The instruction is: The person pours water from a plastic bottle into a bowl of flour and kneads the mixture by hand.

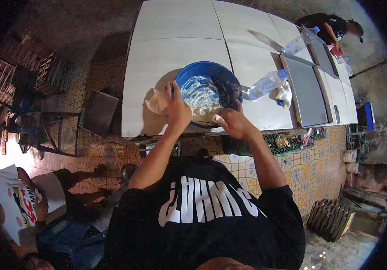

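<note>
A blue bowl (208, 75) on the white tiled table (175, 54) holds pale, wet dough (202, 112) with white smears up its inside. My left hand (177, 108) is at the bowl's left rim, fingers curled on a crumpled clear plastic bag (156, 101); whether it also grips the rim is unclear. My right hand (234, 120) is at the bowl's lower right, fingers bent into the dough, thumb near the rim. A plastic bottle (261, 87) lies just right of the bowl beside a crumpled white cloth (282, 94).
Metal trays (306, 96) and another bottle (294, 45) occupy the table's right side. A co-worker (326, 31) leans at its far right end; a seated person (27, 202) is at lower left. Wooden crates (40, 72) and a metal sheet (99, 112) are left of the table.
</note>
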### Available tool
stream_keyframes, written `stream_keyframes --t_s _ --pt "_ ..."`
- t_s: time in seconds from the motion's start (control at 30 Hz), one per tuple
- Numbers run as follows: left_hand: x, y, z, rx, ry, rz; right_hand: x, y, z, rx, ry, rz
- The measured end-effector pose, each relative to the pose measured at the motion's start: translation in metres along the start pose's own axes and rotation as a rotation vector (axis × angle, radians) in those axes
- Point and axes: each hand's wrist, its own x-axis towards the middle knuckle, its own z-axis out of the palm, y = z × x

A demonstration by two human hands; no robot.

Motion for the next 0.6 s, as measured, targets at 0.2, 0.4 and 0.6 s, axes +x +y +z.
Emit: stream_keyframes --t_s 0.2,0.4,0.6 --pt "-0.001 -0.002 -0.003 -0.009 0.018 0.014 -0.002 0.008 -0.027 0.135 0.065 0.056" --pt "0.004 0.002 -0.025 -0.074 -0.032 0.039 0.01 -0.003 -0.029 0.281 0.287 0.107" --pt "0.0 -0.035 -0.066 0.022 0.149 -0.187 0.003 0.012 0.013 0.389 0.46 0.106"
